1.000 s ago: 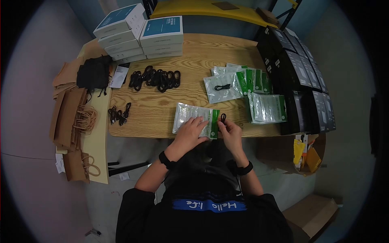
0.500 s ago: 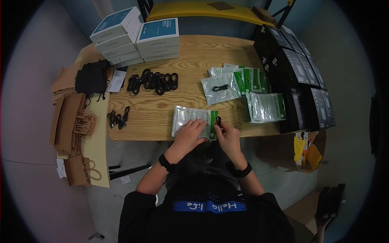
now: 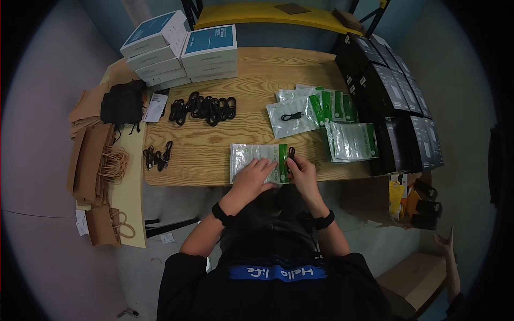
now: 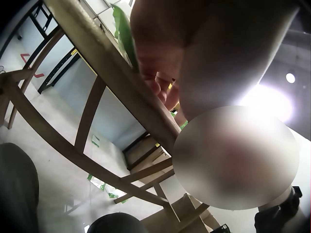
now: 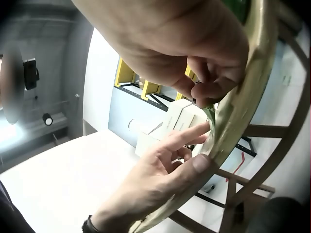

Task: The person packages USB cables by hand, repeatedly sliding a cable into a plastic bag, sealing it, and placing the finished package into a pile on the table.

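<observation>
A clear plastic bag with a green header strip [image 3: 241,155] lies at the table's front edge in the head view. My left hand [image 3: 251,179] rests on it, fingers spread over its lower right part. Just right of the green strip, my right hand [image 3: 304,179] pinches a small looped black cable [image 3: 291,152] between thumb and fingers. In the right wrist view, the right hand's fingertips [image 5: 206,94] are close together above the bag's green edge, and the left hand [image 5: 155,177] lies beside them along the table edge.
Several green-strip bags [image 3: 350,142] lie to the right, one with a black cable [image 3: 292,116] on it. Black boxes [image 3: 393,88] line the right side. Black cables [image 3: 201,108], short cables [image 3: 157,157], white boxes [image 3: 209,51] and paper bags [image 3: 91,160] are left. Another person's hand [image 3: 445,242] shows lower right.
My right hand and the cable have shifted only slightly beside the bag's green strip; the left hand stays on the bag. Another person's arm came in lower right with black boxes, now apart from that hand.
</observation>
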